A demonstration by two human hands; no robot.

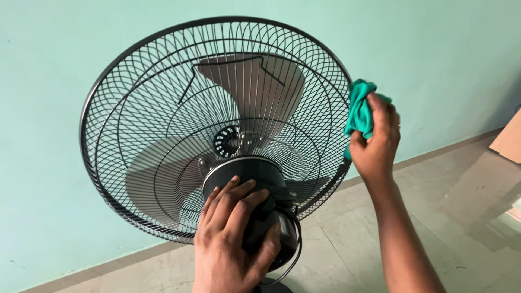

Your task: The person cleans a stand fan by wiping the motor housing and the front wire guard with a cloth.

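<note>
**Q:** Hands first: where are yours, and what are they doing?

**R:** Your left hand (233,233) lies spread and nearly flat over the black rounded plastic motor housing (260,217) at the back of the black wire-caged pedestal fan (217,125), fingers draped across it, not closed around anything. Your right hand (377,144) is closed on a bunched teal cloth (361,108), pressing it against the right rim of the cage.

**Q:** How will these things handle?

**R:** The cloth looks soft and limp, so it should fold to the rim. The thin wire cage would likely flex or dent under hard pressure, and the whole head probably tips easily; the solid housing seems the steadiest place to hold. Grey blades (260,87) sit inside the cage.

**Q:** And the surroundings?

**R:** The fan stands on a pale polished tile floor (450,217) that shows reflections, close to a plain mint-green wall (445,49). A tan board corner (510,141) shows at the far right.
</note>
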